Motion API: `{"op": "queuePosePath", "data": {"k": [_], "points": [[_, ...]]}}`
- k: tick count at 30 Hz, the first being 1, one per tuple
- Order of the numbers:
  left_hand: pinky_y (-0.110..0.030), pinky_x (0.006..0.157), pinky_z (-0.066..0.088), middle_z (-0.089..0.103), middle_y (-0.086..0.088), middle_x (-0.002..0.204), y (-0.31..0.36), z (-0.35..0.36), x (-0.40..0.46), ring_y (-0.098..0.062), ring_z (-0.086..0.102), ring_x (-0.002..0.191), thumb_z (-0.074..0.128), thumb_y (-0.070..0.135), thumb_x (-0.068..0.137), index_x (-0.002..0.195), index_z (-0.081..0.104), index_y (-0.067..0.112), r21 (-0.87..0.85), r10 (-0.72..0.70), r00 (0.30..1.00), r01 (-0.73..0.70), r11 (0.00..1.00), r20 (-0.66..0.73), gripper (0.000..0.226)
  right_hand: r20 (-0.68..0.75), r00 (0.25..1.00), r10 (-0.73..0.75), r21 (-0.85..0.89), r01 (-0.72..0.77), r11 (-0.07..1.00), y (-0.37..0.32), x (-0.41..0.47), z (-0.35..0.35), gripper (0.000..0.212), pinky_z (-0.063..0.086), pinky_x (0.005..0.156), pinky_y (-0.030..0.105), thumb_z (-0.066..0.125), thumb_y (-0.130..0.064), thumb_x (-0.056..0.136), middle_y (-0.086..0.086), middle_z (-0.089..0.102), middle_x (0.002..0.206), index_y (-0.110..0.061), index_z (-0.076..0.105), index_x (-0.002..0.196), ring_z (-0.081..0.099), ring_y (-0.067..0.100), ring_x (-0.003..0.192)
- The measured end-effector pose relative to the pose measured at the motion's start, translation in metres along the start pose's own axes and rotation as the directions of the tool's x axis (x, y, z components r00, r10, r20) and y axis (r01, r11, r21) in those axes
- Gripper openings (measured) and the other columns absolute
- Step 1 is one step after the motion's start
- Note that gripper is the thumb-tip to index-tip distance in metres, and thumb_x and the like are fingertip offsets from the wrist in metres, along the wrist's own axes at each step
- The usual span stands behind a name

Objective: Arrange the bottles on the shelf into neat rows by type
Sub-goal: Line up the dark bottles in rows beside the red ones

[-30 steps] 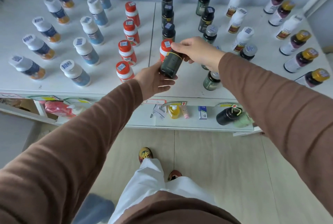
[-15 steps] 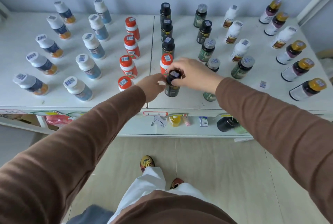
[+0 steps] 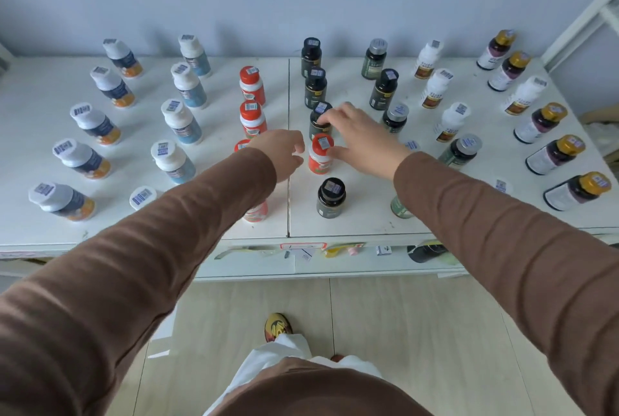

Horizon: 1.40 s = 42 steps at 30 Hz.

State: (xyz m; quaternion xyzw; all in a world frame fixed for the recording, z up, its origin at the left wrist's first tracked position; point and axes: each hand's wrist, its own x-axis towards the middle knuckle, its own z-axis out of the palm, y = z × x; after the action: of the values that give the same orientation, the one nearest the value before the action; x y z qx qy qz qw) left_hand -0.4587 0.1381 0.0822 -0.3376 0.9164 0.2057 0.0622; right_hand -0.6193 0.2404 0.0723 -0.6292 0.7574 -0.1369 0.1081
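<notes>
A dark bottle with a black cap (image 3: 331, 197) stands alone near the front edge of the white shelf top (image 3: 361, 224), with no hand on it. Just behind it stands a red-capped orange bottle (image 3: 320, 155), in line with the black-capped row (image 3: 315, 87). My right hand (image 3: 360, 137) hovers over it with spread fingers; the thumb is beside its cap and a fingertip rests at the black bottle (image 3: 320, 119) behind. My left hand (image 3: 282, 155) is loosely curled and empty, just left of the red-capped bottle, partly hiding the red-capped row (image 3: 252, 85).
White-capped bottles with orange labels (image 3: 95, 125) and blue labels (image 3: 182, 120) stand in rows on the left. Silver-capped green bottles (image 3: 460, 151), white bottles (image 3: 435, 89) and gold-capped bottles (image 3: 552, 154) fill the right side. A lower shelf (image 3: 335, 259) holds small items. A wall rises behind.
My right hand has set the dark black-capped bottle down at the front and let go, then moved back to the red-capped bottle. My left hand followed beside it.
</notes>
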Motion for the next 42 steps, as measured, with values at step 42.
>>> {"op": "queuePosePath", "data": {"k": [42], "points": [[-0.031,0.099,0.045,0.065,0.0,0.119,-0.114,-0.106,0.174,-0.019,0.06,0.111,0.054,0.024,0.09,0.118,0.063,0.019,-0.354,-0.185,0.972,0.123,0.927,-0.144,0.029,-0.066,0.998,0.019,0.134,-0.01,0.991,-0.001,0.254,-0.041,0.039,0.035,0.08,0.025,0.071,-0.037,0.082,0.0,0.059,0.112,-0.021,0.062,0.116,0.057,0.018,0.101]]}}
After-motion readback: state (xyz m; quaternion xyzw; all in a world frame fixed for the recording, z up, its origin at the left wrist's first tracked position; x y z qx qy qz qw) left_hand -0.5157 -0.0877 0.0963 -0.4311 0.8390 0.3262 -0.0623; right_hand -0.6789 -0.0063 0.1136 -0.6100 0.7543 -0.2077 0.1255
